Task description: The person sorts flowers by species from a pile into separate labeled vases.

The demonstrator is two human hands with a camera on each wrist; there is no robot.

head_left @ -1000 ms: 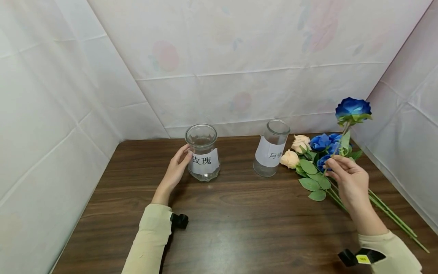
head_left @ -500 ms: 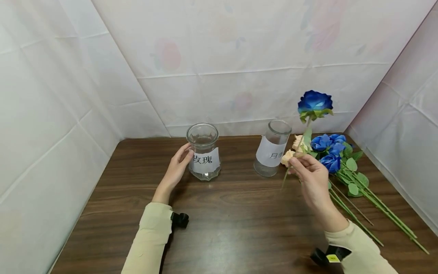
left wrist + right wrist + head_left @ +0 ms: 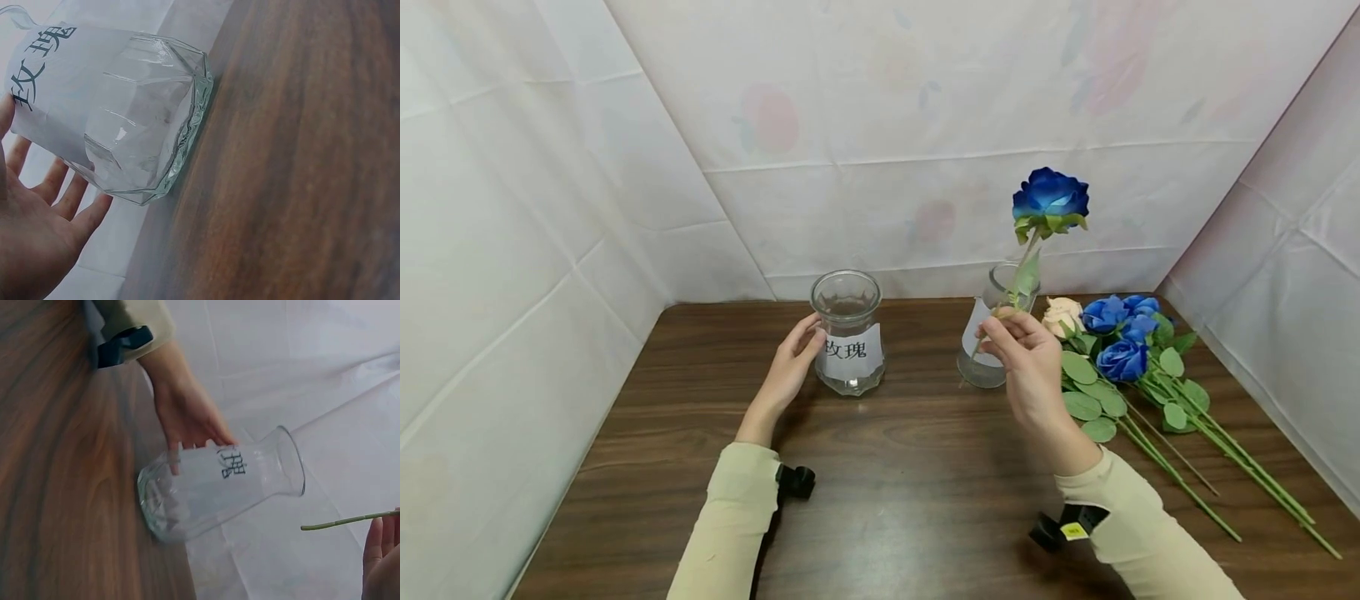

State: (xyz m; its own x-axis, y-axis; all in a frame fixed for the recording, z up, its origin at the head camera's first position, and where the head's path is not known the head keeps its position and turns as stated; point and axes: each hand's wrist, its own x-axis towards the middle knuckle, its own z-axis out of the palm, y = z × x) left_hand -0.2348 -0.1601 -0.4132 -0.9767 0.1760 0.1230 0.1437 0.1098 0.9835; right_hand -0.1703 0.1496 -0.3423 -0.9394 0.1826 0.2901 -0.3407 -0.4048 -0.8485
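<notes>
In the head view, my right hand point(image 3: 1026, 358) pinches the green stem of a blue artificial rose point(image 3: 1051, 200), its bloom upright above the fingers. The hand and stem overlap the straight glass vase point(image 3: 977, 371) behind, hiding part of its white label. In the right wrist view the stem point(image 3: 337, 522) points toward the mouth of the flared glass vase point(image 3: 262, 481). My left hand point(image 3: 787, 360) holds that vase by its left side, thumb near the printed label and fingers behind; the left wrist view shows its fingers point(image 3: 92, 212) spread against the faceted glass.
Several blue roses point(image 3: 1122, 360) and a peach rose point(image 3: 1063, 317) lie at the right on the brown wooden table point(image 3: 880, 500), their long stems point(image 3: 1247, 471) pointing toward the front right. White cloth point(image 3: 880, 125) stands behind the table and along both sides.
My right hand has carried the blue rose leftward from the pile to in front of the straight vase, and the bloom has risen. My left hand stays at the flared vase.
</notes>
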